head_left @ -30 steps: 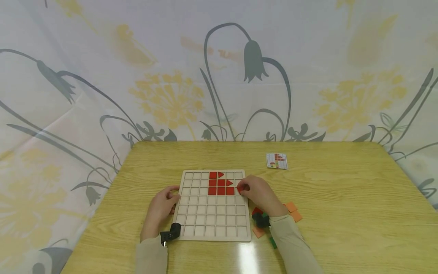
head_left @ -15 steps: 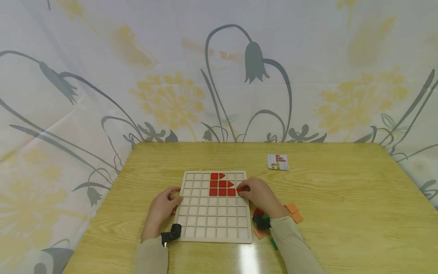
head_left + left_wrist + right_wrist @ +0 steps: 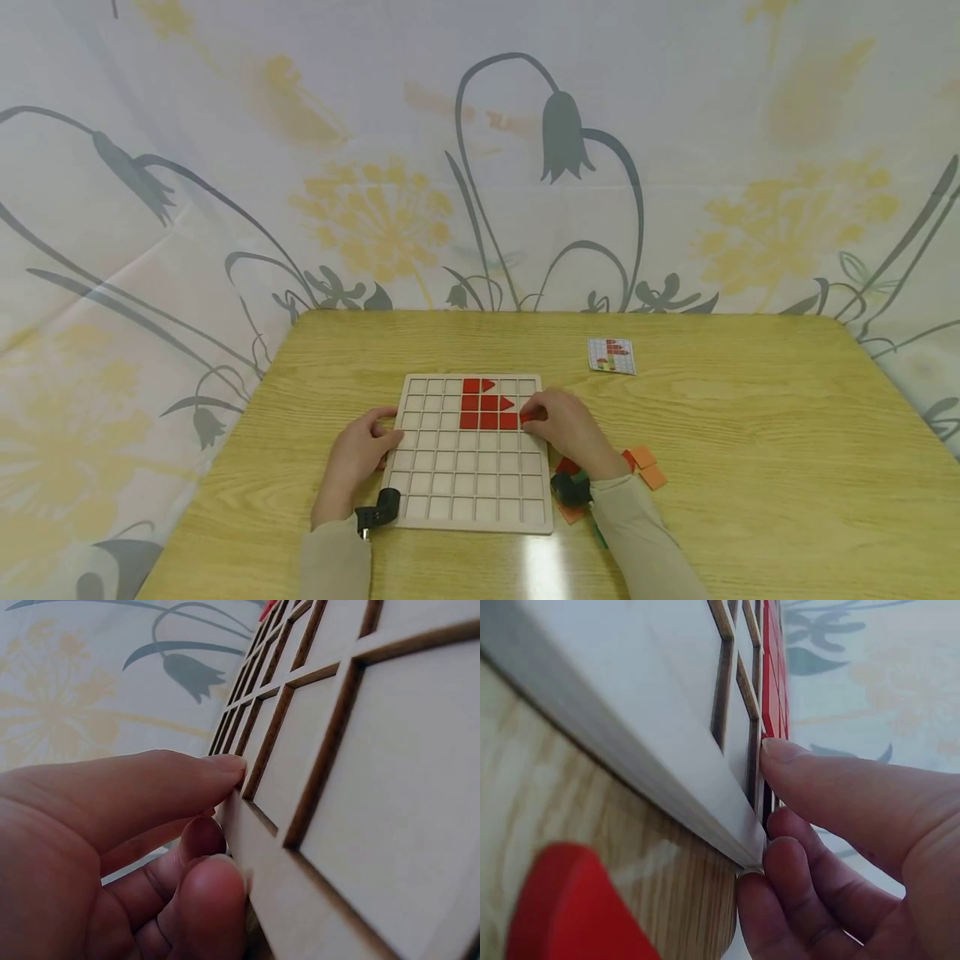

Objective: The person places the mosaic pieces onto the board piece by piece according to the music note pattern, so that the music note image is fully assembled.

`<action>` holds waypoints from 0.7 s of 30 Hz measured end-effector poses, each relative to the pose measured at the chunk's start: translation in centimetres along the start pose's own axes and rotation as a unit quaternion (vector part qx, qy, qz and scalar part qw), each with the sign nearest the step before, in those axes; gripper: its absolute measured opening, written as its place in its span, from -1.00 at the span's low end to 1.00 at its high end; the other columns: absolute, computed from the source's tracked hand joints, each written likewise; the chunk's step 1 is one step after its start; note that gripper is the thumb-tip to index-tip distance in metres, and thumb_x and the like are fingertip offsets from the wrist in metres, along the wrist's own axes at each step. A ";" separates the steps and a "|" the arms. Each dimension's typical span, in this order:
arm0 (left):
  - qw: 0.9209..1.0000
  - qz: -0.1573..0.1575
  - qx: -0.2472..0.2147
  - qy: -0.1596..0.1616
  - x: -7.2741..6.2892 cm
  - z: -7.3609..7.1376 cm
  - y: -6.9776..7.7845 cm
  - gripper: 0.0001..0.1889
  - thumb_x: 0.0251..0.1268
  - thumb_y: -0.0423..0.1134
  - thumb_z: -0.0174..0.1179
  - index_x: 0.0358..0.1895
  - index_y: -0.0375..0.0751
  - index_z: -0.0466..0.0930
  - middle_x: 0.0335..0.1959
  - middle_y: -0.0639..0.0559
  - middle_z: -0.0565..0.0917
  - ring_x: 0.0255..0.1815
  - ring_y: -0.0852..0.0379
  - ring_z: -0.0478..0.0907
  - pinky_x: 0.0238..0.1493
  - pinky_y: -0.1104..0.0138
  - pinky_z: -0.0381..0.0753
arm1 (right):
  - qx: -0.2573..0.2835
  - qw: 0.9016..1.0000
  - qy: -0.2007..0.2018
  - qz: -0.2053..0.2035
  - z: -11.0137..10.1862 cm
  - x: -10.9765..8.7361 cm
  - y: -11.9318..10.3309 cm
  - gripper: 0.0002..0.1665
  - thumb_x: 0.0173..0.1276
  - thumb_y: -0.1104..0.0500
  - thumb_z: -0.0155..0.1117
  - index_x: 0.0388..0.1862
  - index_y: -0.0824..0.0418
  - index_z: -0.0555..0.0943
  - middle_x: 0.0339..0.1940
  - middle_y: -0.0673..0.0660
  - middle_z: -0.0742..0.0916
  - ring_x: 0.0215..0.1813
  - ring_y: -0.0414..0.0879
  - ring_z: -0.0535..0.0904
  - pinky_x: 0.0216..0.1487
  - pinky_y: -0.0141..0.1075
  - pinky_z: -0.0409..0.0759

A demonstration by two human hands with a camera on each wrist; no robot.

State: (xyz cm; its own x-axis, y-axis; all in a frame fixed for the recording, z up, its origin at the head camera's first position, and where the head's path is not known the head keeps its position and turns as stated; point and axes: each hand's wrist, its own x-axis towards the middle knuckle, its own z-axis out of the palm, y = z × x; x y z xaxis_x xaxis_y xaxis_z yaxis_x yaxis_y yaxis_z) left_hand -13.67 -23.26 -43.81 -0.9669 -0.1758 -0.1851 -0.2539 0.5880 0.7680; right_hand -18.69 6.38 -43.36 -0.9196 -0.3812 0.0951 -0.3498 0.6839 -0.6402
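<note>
A pale wooden grid board (image 3: pixel 465 483) lies on the table. Red square tiles (image 3: pixel 489 421) and two red triangles (image 3: pixel 506 404) fill cells in its upper rows. At the board's left edge my left hand (image 3: pixel 354 454) holds on, the thumb (image 3: pixel 225 766) on the rim and the other fingers curled at the side. My right hand (image 3: pixel 566 427) pinches a small red tile (image 3: pixel 525 418) at the right end of the third row. Fingers hide most of that tile's shape. In the right wrist view, the thumb (image 3: pixel 795 761) overlaps the red row, and the fingertips are at the board's side.
Loose orange tiles (image 3: pixel 653 476), red tiles (image 3: pixel 567 466) and a green tile (image 3: pixel 600 536) lie right of the board, partly under the right forearm. A small pattern card (image 3: pixel 612 356) lies behind, at the back right. A flowered cloth (image 3: pixel 480 167) hangs behind the table.
The right hand's red tile has shifted slightly left, closer to the red row, and less of it shows. The left hand keeps its place on the board; the view has drifted slightly.
</note>
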 end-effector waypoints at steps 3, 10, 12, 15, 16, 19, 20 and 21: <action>1.000 0.002 -0.005 0.001 -0.1 0.0 0.1 -0.57 0.14 -0.22 0.17 0.12 -0.13 0.42 -0.46 0.00 0.44 -0.68 0.14 0.40 -0.62 0.33 0.40 | -0.004 1.000 0.004 0.002 0.1 0.1 0.0 -0.86 0.01 0.23 0.38 -0.39 0.13 0.63 -0.42 -0.05 0.58 -0.37 -0.22 0.44 -0.30 -0.31 0.43; 1.000 -0.002 -0.016 -0.002 -0.2 -0.1 0.1 -0.59 0.14 -0.25 0.15 0.11 -0.14 0.42 -0.47 0.00 0.48 -0.70 0.12 0.41 -0.64 0.33 0.38 | 0.004 1.000 0.011 -0.021 0.3 -0.1 -0.1 -0.88 0.03 0.22 0.37 -0.41 0.13 0.62 -0.47 -0.07 0.55 -0.43 -0.23 0.42 -0.37 -0.31 0.42; 1.000 -0.002 -0.015 -0.002 -0.2 -0.1 0.1 -0.59 0.14 -0.25 0.14 0.11 -0.15 0.41 -0.47 0.00 0.48 -0.71 0.13 0.41 -0.64 0.33 0.37 | 0.010 0.999 0.014 -0.028 0.2 -0.2 -0.2 -0.89 0.04 0.23 0.36 -0.40 0.15 0.62 -0.47 -0.07 0.56 -0.43 -0.24 0.42 -0.38 -0.32 0.42; 1.000 -0.002 -0.015 -0.002 -0.2 -0.1 0.2 -0.58 0.15 -0.26 0.13 0.12 -0.17 0.40 -0.47 0.00 0.50 -0.71 0.14 0.42 -0.64 0.33 0.37 | 0.010 0.999 0.013 -0.028 0.2 -0.1 -0.2 -0.88 0.04 0.24 0.36 -0.39 0.16 0.63 -0.46 -0.06 0.56 -0.42 -0.23 0.43 -0.37 -0.32 0.42; 1.000 -0.005 -0.018 -0.002 -0.2 -0.1 0.3 -0.58 0.15 -0.26 0.13 0.12 -0.16 0.40 -0.46 0.00 0.50 -0.71 0.14 0.42 -0.64 0.33 0.37 | 0.009 1.000 0.009 -0.025 0.2 -0.1 -0.1 -0.87 0.04 0.25 0.36 -0.38 0.15 0.63 -0.45 -0.05 0.56 -0.41 -0.23 0.43 -0.36 -0.32 0.43; 1.000 -0.007 -0.019 -0.002 -0.3 -0.1 0.3 -0.58 0.15 -0.27 0.13 0.12 -0.16 0.40 -0.45 0.00 0.51 -0.70 0.14 0.42 -0.63 0.33 0.39 | 0.006 1.000 -0.004 -0.009 0.1 0.1 0.0 -0.86 0.04 0.25 0.36 -0.36 0.13 0.64 -0.42 -0.04 0.57 -0.38 -0.22 0.44 -0.32 -0.31 0.43; 1.000 -0.007 -0.020 -0.001 -0.3 -0.1 0.3 -0.58 0.15 -0.27 0.13 0.12 -0.15 0.40 -0.45 0.00 0.51 -0.70 0.14 0.43 -0.62 0.33 0.39 | 0.005 1.000 -0.008 -0.005 0.1 0.1 0.0 -0.86 0.05 0.25 0.36 -0.36 0.13 0.64 -0.42 -0.04 0.57 -0.37 -0.22 0.44 -0.31 -0.31 0.43; 1.000 -0.009 -0.020 -0.001 -0.3 -0.1 0.3 -0.58 0.15 -0.26 0.13 0.12 -0.15 0.40 -0.45 0.00 0.51 -0.71 0.13 0.43 -0.62 0.33 0.39 | 0.005 1.000 -0.010 -0.003 0.1 0.1 0.0 -0.86 0.05 0.24 0.36 -0.36 0.13 0.64 -0.41 -0.04 0.57 -0.37 -0.22 0.44 -0.31 -0.32 0.43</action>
State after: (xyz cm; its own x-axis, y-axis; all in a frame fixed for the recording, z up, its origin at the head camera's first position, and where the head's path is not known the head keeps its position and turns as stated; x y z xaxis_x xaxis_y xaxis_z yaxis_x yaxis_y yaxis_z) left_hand -13.50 -23.08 -43.47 -0.9625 -0.1846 -0.1990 -0.2691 0.5536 0.7881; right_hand -18.78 6.25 -43.41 -0.9139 -0.3971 0.0836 -0.3529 0.6760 -0.6469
